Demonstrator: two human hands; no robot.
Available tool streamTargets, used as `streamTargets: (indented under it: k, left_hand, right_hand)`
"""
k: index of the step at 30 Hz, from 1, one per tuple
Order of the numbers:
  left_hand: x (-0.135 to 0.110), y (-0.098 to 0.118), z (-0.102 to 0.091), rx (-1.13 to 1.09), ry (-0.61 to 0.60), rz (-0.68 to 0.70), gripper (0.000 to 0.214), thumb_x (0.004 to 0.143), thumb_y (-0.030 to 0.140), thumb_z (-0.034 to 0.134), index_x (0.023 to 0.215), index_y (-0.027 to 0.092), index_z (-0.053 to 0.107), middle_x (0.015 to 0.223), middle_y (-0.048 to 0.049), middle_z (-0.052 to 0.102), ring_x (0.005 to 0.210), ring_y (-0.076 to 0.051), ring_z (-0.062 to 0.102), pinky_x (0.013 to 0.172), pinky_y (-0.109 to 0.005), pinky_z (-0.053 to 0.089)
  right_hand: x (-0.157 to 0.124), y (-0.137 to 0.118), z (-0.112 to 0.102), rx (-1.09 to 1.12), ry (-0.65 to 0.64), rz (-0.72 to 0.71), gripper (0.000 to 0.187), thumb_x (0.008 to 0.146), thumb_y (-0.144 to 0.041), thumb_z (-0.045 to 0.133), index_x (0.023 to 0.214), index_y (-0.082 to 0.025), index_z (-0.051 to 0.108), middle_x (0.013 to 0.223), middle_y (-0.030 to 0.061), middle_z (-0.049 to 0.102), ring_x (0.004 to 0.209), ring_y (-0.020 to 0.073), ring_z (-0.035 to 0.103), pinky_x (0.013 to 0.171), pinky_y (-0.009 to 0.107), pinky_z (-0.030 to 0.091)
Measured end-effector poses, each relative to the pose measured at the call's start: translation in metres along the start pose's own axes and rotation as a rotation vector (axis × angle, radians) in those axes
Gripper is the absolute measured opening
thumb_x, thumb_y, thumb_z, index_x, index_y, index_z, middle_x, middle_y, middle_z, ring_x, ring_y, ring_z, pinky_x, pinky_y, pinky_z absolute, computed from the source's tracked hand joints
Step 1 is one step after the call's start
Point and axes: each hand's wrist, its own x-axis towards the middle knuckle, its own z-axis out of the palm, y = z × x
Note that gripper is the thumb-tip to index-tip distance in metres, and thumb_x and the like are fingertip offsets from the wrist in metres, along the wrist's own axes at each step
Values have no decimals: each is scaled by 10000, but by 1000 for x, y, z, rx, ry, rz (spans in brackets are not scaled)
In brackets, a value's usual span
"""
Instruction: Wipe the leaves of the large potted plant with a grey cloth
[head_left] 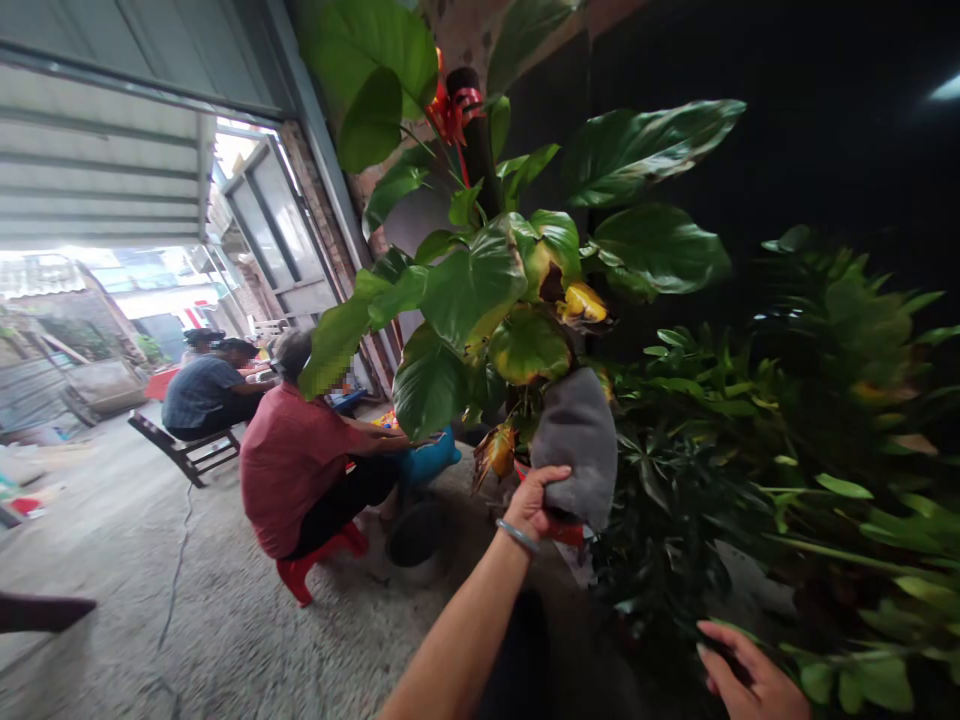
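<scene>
A tall potted plant (480,290) with broad green and yellowing leaves climbs a dark pole tied with a red ribbon (454,110). My left hand (534,500), with a bangle on the wrist, is closed on a grey cloth (577,440) held up against the lower leaves. My right hand (750,675) is low at the frame's bottom, fingers spread, beside dark leaves and touching nothing I can make out.
Bushy green plants (817,450) fill the right side. A person in a red shirt (296,470) sits on a low red stool (315,570) at left, others sit further back by a wooden chair (187,450). A cable runs over the concrete floor (150,600).
</scene>
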Motion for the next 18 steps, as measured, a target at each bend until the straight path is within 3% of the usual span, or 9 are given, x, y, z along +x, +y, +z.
streamTargets:
  k: [3, 5, 8, 10, 14, 16, 18]
  left_hand:
    - [0, -51, -29, 148, 19, -155, 150, 600, 46, 555, 697, 119, 644, 550, -44, 654, 507, -169, 615, 642, -304, 506]
    - [-9, -81, -60, 225, -52, -269, 190, 555, 49, 564, 699, 124, 661, 561, -58, 662, 579, -198, 648, 679, -314, 508]
    - [-26, -87, -88, 263, -183, -272, 318, 469, 21, 565, 743, 143, 673, 620, -49, 686, 677, -232, 666, 740, -351, 500]
    - [-31, -65, -84, 196, -189, -190, 388, 452, 14, 566, 805, 138, 667, 668, -44, 699, 682, -228, 663, 752, -359, 496]
    - [-20, -11, -40, 14, -124, 1, 269, 530, 61, 593, 787, 119, 649, 635, -37, 681, 579, -177, 630, 658, -301, 508]
    - [-10, -6, -21, -9, -81, 54, 179, 567, 70, 596, 732, 124, 638, 595, -28, 664, 540, -155, 612, 609, -271, 505]
    - [-3, -22, -17, 36, -64, 30, 187, 559, 56, 613, 730, 127, 638, 606, -33, 671, 542, -156, 617, 599, -274, 510]
  right_hand:
    - [-2, -3, -1, -65, 33, -37, 276, 442, -495, 566, 591, -279, 652, 587, 13, 683, 459, 222, 594, 469, 340, 502]
    - [-2, 1, -5, -112, 79, -92, 261, 457, -489, 560, 597, -288, 654, 631, 12, 699, 572, 252, 642, 523, 348, 514]
    - [0, 8, -10, -148, 105, -141, 237, 454, -478, 581, 597, -301, 651, 628, -9, 699, 580, 254, 643, 502, 346, 502]
    - [-1, 6, -9, -126, 101, -120, 246, 450, -484, 585, 599, -299, 648, 574, -17, 678, 469, 226, 596, 437, 338, 471]
    - [-6, -7, -1, -47, 94, -64, 233, 438, -480, 558, 566, -296, 620, 502, -20, 639, 371, 189, 527, 415, 330, 457]
    - [-7, -12, 2, -43, 88, -71, 215, 422, -468, 560, 548, -301, 609, 492, -27, 634, 357, 183, 518, 408, 326, 451]
    - [-6, -11, 2, -54, 70, -68, 227, 431, -476, 567, 563, -298, 619, 495, -26, 637, 353, 185, 520, 400, 327, 444]
